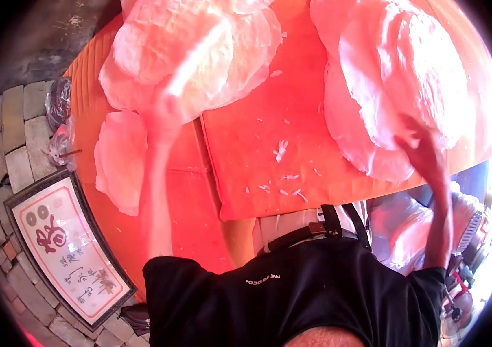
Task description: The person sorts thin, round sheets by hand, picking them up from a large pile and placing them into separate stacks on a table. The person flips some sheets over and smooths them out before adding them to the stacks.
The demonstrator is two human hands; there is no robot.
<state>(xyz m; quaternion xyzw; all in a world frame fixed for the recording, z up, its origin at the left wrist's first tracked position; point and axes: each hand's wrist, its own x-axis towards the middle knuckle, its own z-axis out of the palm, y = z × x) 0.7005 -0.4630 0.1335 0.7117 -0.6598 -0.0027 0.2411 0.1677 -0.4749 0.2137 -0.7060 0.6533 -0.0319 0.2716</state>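
My two bare arms reach over a surface covered in orange-red cloth (251,144), under strong pinkish light. At the far left lies a pile of thin, pale, roundish sheets, the left pile (246,63); at the far right is a similar right pile (402,69). My left hand (165,113) is at the near edge of the left pile, so blurred and washed out by glare that I cannot tell whether it is closed or holding anything. My right hand (420,144) has its fingers spread, nothing visible in it, over the near right part of the right pile; whether it touches, I cannot tell. Small white scraps (281,151) lie scattered between the piles. At the near left, a framed panel (69,248) with brush-written characters stands out against grey paving (19,165)
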